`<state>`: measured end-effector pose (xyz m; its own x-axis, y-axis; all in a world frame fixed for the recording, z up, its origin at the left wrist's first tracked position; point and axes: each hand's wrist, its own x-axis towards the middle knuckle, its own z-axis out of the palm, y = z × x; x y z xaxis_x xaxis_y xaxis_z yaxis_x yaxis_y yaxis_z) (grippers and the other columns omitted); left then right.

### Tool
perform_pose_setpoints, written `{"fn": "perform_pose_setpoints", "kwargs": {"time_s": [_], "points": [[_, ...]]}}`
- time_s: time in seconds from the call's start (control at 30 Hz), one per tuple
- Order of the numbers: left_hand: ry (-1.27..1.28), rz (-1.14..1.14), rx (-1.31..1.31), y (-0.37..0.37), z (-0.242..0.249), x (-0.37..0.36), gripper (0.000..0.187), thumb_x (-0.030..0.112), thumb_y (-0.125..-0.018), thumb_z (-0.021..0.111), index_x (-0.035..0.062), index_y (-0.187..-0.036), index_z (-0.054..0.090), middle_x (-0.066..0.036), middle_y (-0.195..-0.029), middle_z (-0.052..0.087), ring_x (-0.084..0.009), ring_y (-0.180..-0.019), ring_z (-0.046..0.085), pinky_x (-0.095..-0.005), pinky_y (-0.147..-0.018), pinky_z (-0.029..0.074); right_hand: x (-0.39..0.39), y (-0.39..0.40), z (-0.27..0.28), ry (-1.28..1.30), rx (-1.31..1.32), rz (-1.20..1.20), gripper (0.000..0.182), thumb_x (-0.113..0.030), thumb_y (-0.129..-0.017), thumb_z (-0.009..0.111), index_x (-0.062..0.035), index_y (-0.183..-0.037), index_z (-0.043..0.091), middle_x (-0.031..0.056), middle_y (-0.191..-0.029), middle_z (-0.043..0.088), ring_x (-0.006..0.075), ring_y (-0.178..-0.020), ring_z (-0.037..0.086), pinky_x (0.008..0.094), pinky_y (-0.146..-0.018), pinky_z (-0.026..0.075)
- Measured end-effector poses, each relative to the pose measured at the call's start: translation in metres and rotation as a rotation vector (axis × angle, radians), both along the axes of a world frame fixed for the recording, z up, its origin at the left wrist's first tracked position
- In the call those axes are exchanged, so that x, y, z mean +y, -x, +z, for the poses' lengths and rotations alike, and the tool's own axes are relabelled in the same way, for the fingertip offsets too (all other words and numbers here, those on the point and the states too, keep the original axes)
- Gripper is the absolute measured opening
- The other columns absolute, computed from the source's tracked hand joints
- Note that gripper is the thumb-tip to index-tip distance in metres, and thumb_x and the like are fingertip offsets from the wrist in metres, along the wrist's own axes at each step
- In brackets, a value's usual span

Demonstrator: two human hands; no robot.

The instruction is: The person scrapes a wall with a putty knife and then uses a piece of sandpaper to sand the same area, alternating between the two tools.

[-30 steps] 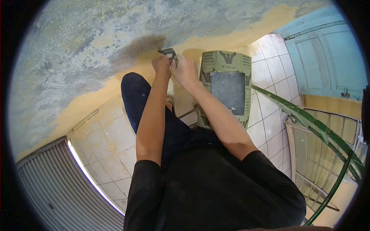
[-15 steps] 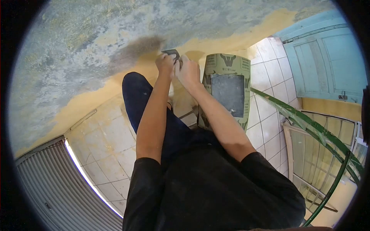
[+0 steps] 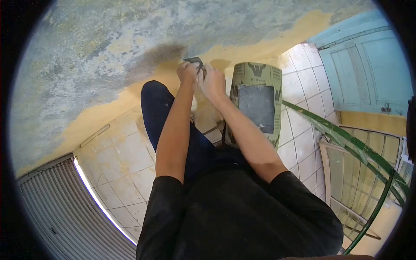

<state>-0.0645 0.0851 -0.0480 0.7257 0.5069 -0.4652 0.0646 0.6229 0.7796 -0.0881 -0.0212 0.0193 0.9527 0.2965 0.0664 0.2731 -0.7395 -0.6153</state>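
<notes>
Close to the wall, my left hand (image 3: 187, 72) is closed on a small dark grey sheet (image 3: 193, 60) that looks like folded sandpaper. My right hand (image 3: 212, 82) is closed beside it, its fingers at the sheet's right side. The fingertips partly cover the sheet. Just beyond the hands rises the mottled grey and yellow wall (image 3: 108, 52), with a dark smudge (image 3: 162, 53) up and left of the sheet. To the right of my right hand stands a green printed box-like thing (image 3: 257, 71) bearing a flat dark grey rectangular sheet (image 3: 256, 106).
My bent knee (image 3: 156, 97) is left of my arms. White tiles (image 3: 303, 86) cover the floor. A green metal bar (image 3: 329, 126) curves along the right, near a blue door (image 3: 368, 65) and a leaning frame (image 3: 325, 173). A grey roller shutter (image 3: 65, 208) is at lower left.
Both hands and the small sheet have shifted very slightly to the right. My knee also sits a little further right in view. The grip looks the same.
</notes>
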Motion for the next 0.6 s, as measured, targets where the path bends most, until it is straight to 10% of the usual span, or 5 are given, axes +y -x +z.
{"fn": "perform_pose_setpoints", "kwargs": {"time_s": [0.6], "points": [[0.022, -0.013, 0.045, -0.012, -0.021, 0.004, 0.014, -0.006, -0.076, 0.068, 0.0024, -0.087, 0.065, -0.006, -0.083, 0.064, -0.0173, -0.072, 0.062, -0.0325, -0.064, 0.052, 0.000, -0.013, 0.001, 0.008, -0.070, 0.000, 0.022, -0.021, -0.089, 0.061, -0.0002, -0.096, 0.065, 0.0262, -0.083, 0.068, 0.0446, -0.080, 0.066, 0.0515, -0.076, 0.052]]}}
